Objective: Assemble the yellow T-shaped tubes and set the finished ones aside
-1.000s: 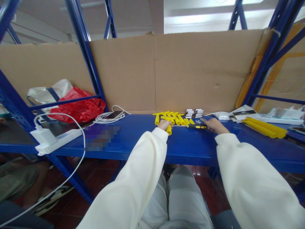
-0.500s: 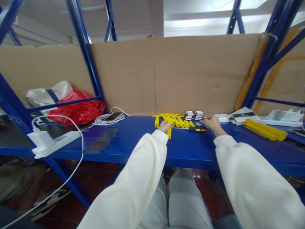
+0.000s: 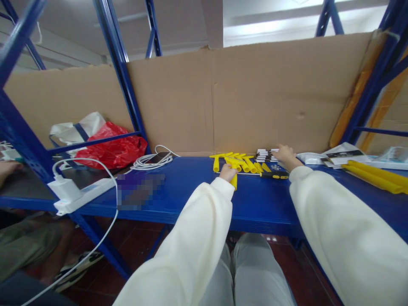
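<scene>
My left hand [image 3: 228, 172] is closed round a yellow T-shaped plastic piece [image 3: 234, 182], its tube pointing down toward me over the blue shelf. Several similar yellow T-shaped pieces [image 3: 216, 163] lie in a row just behind it. My right hand [image 3: 285, 154] is at the right end of a stack of small white pieces with black ends [image 3: 263, 154]. Its fingers are bent together, and what lies between them is too small to make out. A screwdriver with a black and yellow handle [image 3: 274, 174] lies on the shelf between my hands, its shaft pointing left.
Long yellow tubes [image 3: 376, 176] and white packets [image 3: 346, 154] lie at the right. On the left are a coiled white cable [image 3: 149, 161], a power strip [image 3: 84, 195] and a red bag [image 3: 111, 144]. A cardboard panel [image 3: 178, 102] stands behind. Another person's hand [image 3: 9, 169] shows far left.
My right hand has moved back, away from beside the screwdriver handle to the stack of white pieces. My left hand keeps its grip on the yellow piece. The view has shifted slightly.
</scene>
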